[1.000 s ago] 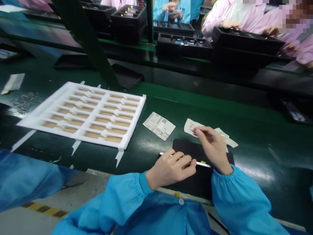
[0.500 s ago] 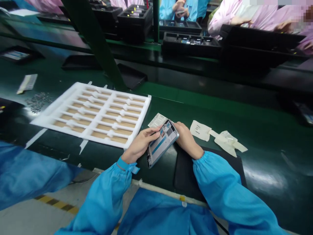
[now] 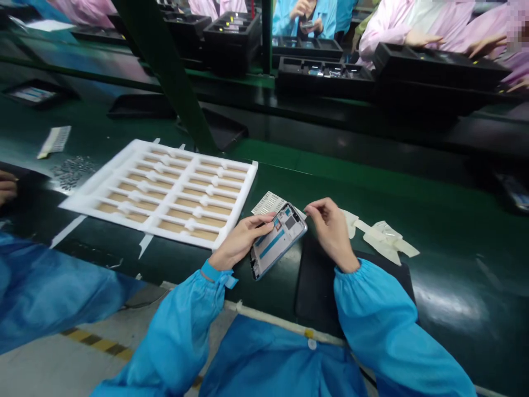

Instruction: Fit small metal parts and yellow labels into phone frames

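Observation:
A phone frame (image 3: 276,242) with its inner side up, showing a blue strip and small parts, is tilted above the bench. My left hand (image 3: 243,236) is closed around its left edge, thumb on top. Just off the frame's upper right corner, my right hand (image 3: 330,229) has thumb and index finger pinched together; whatever is between them is too small to make out. Behind the phone frame lies a sheet of small strip labels (image 3: 266,203). A black mat (image 3: 318,286) lies beneath my right forearm, and cream backing paper (image 3: 386,240) with small pieces on it is beyond.
A white foam tray (image 3: 138,223) with slots is taped down on the left. Small dark parts (image 3: 73,172) are heaped beside it. A green post (image 3: 165,71) slants up ahead. Co-workers sit behind black bins (image 3: 326,77) across the line; another person's hand (image 3: 6,186) shows at far left.
My right hand has come away from the phone frame's edge to the right, fingers now pinched. The left hand still holds the frame. A person's hand has appeared at far left.

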`<act>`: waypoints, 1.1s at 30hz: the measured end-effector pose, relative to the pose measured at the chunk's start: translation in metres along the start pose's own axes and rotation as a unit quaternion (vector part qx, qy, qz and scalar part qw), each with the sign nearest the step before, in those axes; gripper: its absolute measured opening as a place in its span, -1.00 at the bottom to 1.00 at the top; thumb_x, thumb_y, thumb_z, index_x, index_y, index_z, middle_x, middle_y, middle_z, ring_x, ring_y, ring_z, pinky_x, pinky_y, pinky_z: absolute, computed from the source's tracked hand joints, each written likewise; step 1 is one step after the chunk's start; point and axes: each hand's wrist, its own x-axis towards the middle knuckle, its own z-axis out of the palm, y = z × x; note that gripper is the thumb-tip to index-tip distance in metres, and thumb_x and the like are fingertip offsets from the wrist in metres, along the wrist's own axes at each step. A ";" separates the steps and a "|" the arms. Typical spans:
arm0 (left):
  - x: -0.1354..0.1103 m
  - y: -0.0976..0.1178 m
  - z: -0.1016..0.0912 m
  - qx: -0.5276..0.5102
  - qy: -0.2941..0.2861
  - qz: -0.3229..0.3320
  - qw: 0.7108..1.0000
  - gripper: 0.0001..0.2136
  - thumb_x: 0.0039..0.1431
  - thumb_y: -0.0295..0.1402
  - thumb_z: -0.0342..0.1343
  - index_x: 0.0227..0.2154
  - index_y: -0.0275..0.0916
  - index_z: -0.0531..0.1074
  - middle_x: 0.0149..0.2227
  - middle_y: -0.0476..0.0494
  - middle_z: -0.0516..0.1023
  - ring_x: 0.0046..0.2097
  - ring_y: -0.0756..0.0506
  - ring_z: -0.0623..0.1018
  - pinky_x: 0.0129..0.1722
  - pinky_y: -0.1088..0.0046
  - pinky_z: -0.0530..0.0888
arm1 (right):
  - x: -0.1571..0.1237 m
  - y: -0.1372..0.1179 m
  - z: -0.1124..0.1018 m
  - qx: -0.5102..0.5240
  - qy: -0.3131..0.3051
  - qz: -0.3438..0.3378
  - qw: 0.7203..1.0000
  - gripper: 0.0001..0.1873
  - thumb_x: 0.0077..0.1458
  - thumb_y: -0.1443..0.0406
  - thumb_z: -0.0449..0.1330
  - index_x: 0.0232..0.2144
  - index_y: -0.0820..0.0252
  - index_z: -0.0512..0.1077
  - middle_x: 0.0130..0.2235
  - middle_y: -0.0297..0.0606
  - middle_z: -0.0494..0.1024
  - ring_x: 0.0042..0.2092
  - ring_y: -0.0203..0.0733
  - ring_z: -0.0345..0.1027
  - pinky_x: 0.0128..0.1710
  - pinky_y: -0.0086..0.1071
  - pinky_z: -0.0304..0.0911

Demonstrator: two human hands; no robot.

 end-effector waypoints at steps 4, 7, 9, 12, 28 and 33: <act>-0.021 0.012 0.017 0.137 -0.041 0.079 0.986 -0.80 0.00 -0.30 0.38 -0.30 -0.24 0.62 -0.10 -0.18 0.65 -0.09 -0.15 0.63 -0.13 0.40 0.57 | -0.018 -0.012 -0.043 0.135 0.091 0.034 0.986 -0.87 0.13 0.25 0.27 -0.34 0.17 0.40 -0.37 -0.30 0.54 -0.31 -0.21 0.49 -0.29 -0.32 0.43; -0.048 0.018 0.044 0.345 -0.076 0.251 0.901 -0.88 0.21 -0.36 0.22 -0.22 -0.19 0.61 -0.22 -0.09 0.68 -0.18 -0.09 0.65 -0.19 0.44 0.56 | -0.046 -0.026 -0.078 0.088 0.154 0.010 0.984 -0.88 0.07 0.31 0.34 -0.34 0.13 0.44 -0.34 -0.27 0.59 -0.26 -0.15 0.54 -0.24 -0.26 0.50; -0.064 0.016 0.064 0.457 -0.098 0.390 0.793 -0.84 0.30 -0.47 0.11 -0.17 -0.22 0.57 -0.20 -0.07 0.67 -0.16 -0.07 0.65 -0.21 0.44 0.53 | -0.067 -0.035 -0.096 0.051 0.170 -0.026 0.984 -0.87 0.07 0.37 0.34 -0.32 0.11 0.46 -0.33 -0.26 0.60 -0.24 -0.11 0.55 -0.22 -0.22 0.52; -0.076 0.004 0.086 0.545 -0.114 0.487 0.673 -0.79 0.34 -0.54 -0.01 -0.11 -0.30 0.52 -0.16 -0.09 0.66 -0.20 -0.07 0.64 -0.29 0.41 0.49 | -0.094 -0.042 -0.110 0.037 0.114 -0.066 0.991 -0.79 0.04 0.46 0.33 -0.29 0.10 0.47 -0.33 -0.25 0.61 -0.24 -0.10 0.55 -0.26 -0.22 0.54; -0.086 -0.024 0.084 0.568 -0.086 0.439 0.691 -0.75 0.31 -0.49 0.10 0.02 -0.29 0.40 -0.19 -0.08 0.66 -0.28 -0.05 0.61 -0.27 0.40 0.47 | -0.109 -0.030 -0.099 0.048 -0.044 -0.037 0.997 -0.95 0.16 0.37 0.25 -0.36 0.14 0.49 -0.35 -0.25 0.58 -0.29 -0.18 0.52 -0.34 -0.33 0.49; -0.085 -0.027 0.081 0.555 -0.089 0.451 0.693 -0.86 0.29 -0.52 0.11 -0.12 -0.27 0.44 -0.18 -0.06 0.66 -0.24 -0.04 0.63 -0.24 0.41 0.45 | -0.106 -0.033 -0.099 0.009 -0.064 -0.041 0.997 -0.93 0.16 0.38 0.26 -0.34 0.11 0.46 -0.34 -0.30 0.57 -0.28 -0.21 0.49 -0.30 -0.34 0.46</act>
